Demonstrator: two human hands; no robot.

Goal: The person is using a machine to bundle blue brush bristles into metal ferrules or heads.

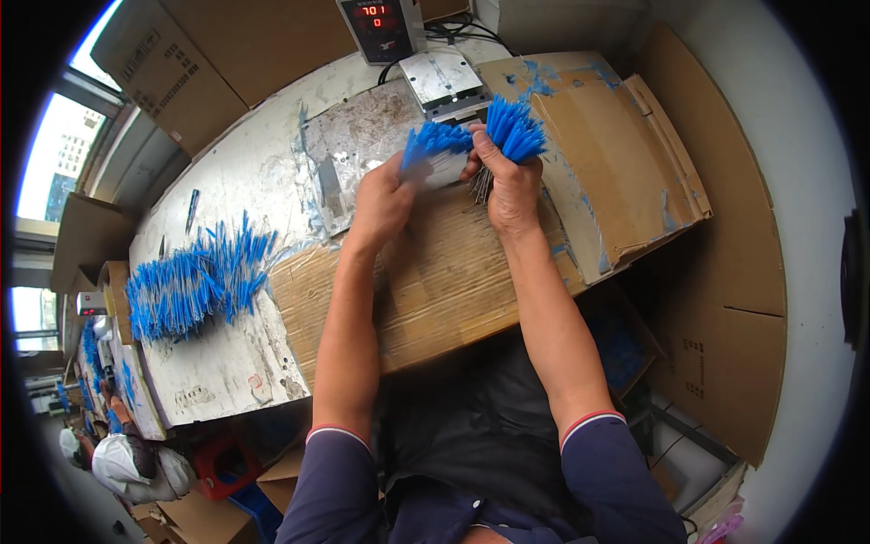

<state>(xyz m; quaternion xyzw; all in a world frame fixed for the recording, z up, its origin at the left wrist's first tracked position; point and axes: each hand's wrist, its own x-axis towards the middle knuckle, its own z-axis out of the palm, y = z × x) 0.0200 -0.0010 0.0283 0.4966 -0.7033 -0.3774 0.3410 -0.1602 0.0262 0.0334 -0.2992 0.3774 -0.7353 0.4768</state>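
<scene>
The right hand (512,186) is closed around a bundle of blue-tipped sticks (515,129), tips up, near the far edge of the worktop (236,190), just in front of a small metal plate (441,80). The left hand (385,201) pinches a smaller bunch of blue-tipped sticks (433,140) just beside it, almost touching. A firm grip low on the stems with the tips held level looks the sound way to handle them, judging by the fanned ends. A loose pile of blue sticks (190,286) lies well apart by the left edge.
</scene>
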